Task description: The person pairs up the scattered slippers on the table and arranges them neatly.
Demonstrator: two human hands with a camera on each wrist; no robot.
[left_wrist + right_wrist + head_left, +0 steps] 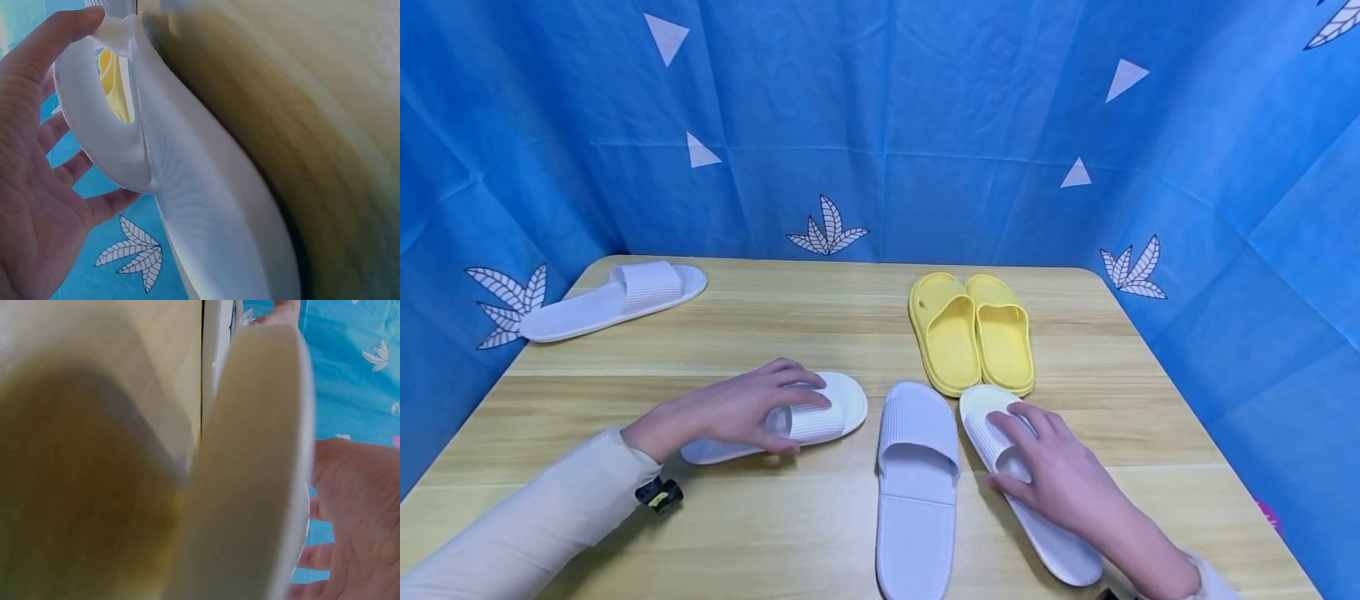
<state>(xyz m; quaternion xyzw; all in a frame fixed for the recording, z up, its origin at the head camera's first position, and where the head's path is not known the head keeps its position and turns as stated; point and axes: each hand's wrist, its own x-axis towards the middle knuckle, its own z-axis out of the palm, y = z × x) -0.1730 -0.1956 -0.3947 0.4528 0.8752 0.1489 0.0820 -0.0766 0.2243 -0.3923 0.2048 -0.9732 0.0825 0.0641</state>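
1. Fingers first: the left hand (745,410) has its thumb at the near edge of a strap (818,423), the other fingers spread apart and bent over the top, holding the left white slide (852,400).
2. Over to the right hand (1063,471), and it's a matching grip: thumb at the left edge, fingers curled across the strap of the right white slide (1056,550). I can't see every fingertip there.
3. Here's the relation that counts! The left slide's long axis runs mostly left to right, toe pointing right; the right slide's runs diagonally, toe far, heel near and right. Each lies directly under its own hand.
4. Between them, untouched, a lavender slide (917,533) lies near to far, toe away, closer to the right hand.
5. Just beyond that toe sit two yellow slippers (938,298), side by side.
6. Far left, well apart from everything, another lavender slide (651,287) lies along the wooden table (775,533), backed by a blue curtain (880,83).
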